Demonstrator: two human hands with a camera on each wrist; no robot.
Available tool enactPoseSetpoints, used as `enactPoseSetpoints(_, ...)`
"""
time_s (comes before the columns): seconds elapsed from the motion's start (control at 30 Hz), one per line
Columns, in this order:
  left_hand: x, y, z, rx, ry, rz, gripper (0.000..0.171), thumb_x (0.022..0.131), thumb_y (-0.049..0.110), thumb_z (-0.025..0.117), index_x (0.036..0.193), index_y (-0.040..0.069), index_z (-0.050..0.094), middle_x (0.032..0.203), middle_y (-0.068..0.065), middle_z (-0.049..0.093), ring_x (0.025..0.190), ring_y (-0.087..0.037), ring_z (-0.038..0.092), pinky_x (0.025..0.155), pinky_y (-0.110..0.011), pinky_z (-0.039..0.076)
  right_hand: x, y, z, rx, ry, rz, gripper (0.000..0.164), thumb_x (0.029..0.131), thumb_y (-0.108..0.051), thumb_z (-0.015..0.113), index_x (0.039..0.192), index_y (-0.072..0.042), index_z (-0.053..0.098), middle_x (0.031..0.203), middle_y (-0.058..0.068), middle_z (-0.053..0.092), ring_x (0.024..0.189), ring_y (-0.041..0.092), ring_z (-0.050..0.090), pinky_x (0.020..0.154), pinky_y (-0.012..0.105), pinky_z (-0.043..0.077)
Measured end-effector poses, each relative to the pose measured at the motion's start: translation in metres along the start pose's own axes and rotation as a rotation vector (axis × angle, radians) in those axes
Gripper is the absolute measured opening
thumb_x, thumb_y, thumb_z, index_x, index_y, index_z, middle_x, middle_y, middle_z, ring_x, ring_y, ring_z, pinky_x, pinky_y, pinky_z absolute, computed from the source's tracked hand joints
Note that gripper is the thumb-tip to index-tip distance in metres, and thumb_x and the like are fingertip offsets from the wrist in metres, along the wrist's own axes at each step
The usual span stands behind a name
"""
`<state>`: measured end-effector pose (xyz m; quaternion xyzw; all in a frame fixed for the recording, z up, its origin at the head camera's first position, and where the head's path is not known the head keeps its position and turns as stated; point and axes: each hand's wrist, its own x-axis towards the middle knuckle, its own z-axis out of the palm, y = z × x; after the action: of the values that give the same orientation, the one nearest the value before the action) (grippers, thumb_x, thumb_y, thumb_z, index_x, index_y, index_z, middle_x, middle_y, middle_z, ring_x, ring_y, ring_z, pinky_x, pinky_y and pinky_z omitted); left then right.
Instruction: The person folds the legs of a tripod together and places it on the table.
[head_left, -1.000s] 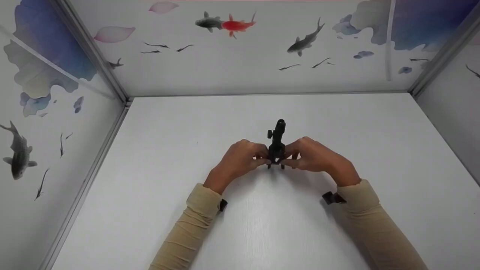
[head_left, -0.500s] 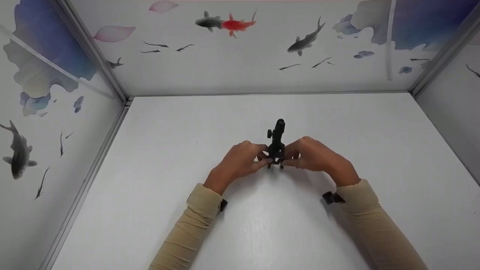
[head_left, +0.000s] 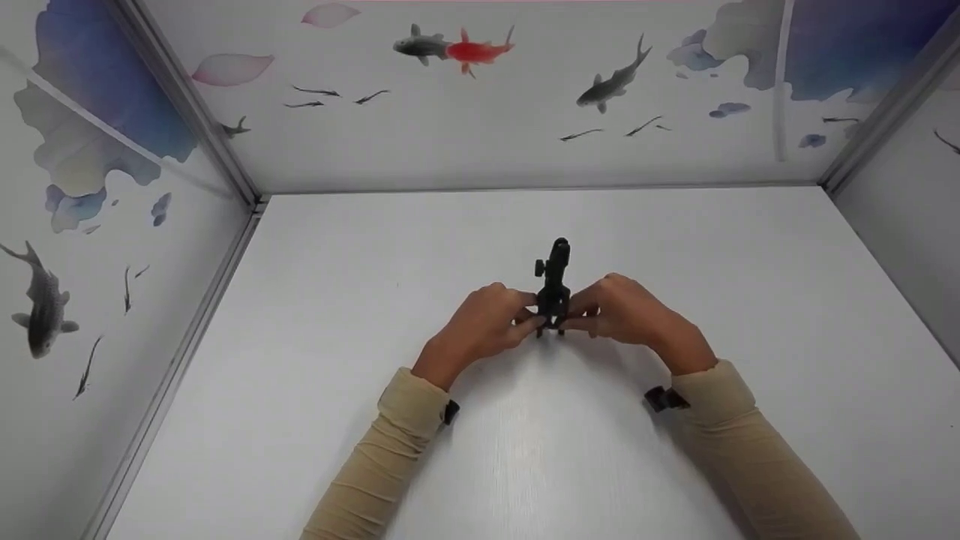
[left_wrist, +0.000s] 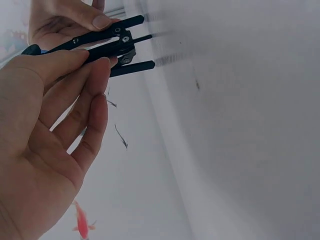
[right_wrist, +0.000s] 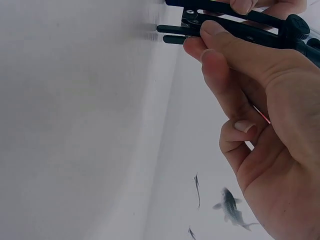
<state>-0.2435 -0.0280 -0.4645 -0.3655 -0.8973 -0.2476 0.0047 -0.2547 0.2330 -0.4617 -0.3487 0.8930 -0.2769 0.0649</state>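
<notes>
A small black mini tripod point(head_left: 556, 274) stands upright on the white table, its legs close together and a side knob point(head_left: 539, 268) near the top. From the left, my left hand point(head_left: 484, 321) pinches a leg between thumb and fingers. My right hand point(head_left: 630, 313) pinches the opposite side in the same way. In the left wrist view the tripod's legs point(left_wrist: 134, 68) point toward the table and a metal hinge point(left_wrist: 126, 39) shows between them. Another knob or the same one point(right_wrist: 296, 26) appears in the right wrist view, behind my right thumb point(right_wrist: 235, 42).
The white tabletop point(head_left: 375, 247) spreads around both hands. A back wall point(head_left: 487, 135) printed with fish and side walls point(head_left: 90, 285) enclose it. Small black devices point(head_left: 664, 398) sit at both sleeve cuffs.
The tripod's feet have drawn slightly closer together. My left hand has shifted a little to the right, while the tripod stays in place.
</notes>
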Motion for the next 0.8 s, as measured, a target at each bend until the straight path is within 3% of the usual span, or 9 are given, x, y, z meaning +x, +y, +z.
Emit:
enactPoseSetpoints(0.13,-0.0004,0.0011,0.0003,0.031,-0.003,-0.022,0.024,0.106,0.026,0.073,0.122,0.011,0.081,0.105,-0.002,0.085,0.092,-0.024,0.073,0.076,-0.037,0.055,-0.0011,0.0004,-0.0005,0.014,-0.009,0.012,0.015,0.093,-0.012,0.087,0.107,-0.018,0.088,0.093,-0.001,0.085,0.064,0.004,0.073,0.06,0.026,0.059)
enactPoseSetpoints(0.37,0.0007,0.0024,0.0005,0.008,-0.005,-0.036,0.025,0.105,0.027,0.073,0.124,0.012,0.08,0.104,-0.001,0.085,0.099,-0.024,0.076,0.081,-0.04,0.059,-0.0042,-0.0008,-0.0052,0.023,-0.04,0.043,0.019,0.092,-0.01,0.087,0.109,-0.02,0.088,0.096,-0.007,0.085,0.074,0.007,0.076,0.064,0.027,0.061)
enactPoseSetpoints(0.53,0.0013,0.002,0.0009,-0.019,0.005,-0.036,0.025,0.106,0.024,0.071,0.127,0.012,0.079,0.106,-0.002,0.085,0.102,-0.025,0.076,0.088,-0.041,0.059,-0.003,-0.001,-0.0034,-0.089,0.031,0.004,0.016,0.088,-0.013,0.091,0.102,-0.02,0.089,0.088,-0.009,0.084,0.074,0.005,0.074,0.065,0.026,0.057)
enactPoseSetpoints(0.8,0.0003,-0.0006,0.0024,-0.043,0.032,-0.033,0.024,0.106,0.022,0.071,0.126,0.011,0.08,0.104,-0.004,0.085,0.095,-0.016,0.082,0.078,-0.035,0.063,0.0004,-0.001,0.0031,-0.222,0.139,-0.121,0.015,0.084,-0.017,0.094,0.098,-0.019,0.09,0.084,-0.007,0.084,0.068,0.007,0.073,0.062,0.028,0.056)
